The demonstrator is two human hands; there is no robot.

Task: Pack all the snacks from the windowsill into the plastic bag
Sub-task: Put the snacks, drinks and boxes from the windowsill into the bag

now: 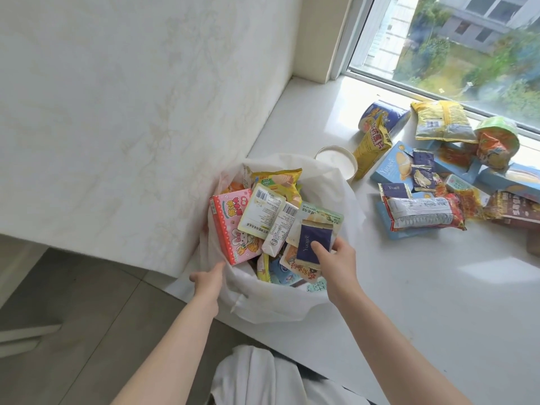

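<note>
- Fingers (pixel 318 251) of the right hand (pixel 336 261) pinched a navy packet (pixel 314 239) just above the full plastic bag (pixel 277 305).
- Near rim of the bag sat clamped in the left hand (pixel 209 280).
- Remaining snacks (pixel 423 213) lay right of the bag, on the windowsill (pixel 438 287).

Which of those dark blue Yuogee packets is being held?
The dark blue packet over the plastic bag, pinched by the right hand; the others lie on the windowsill.
</note>
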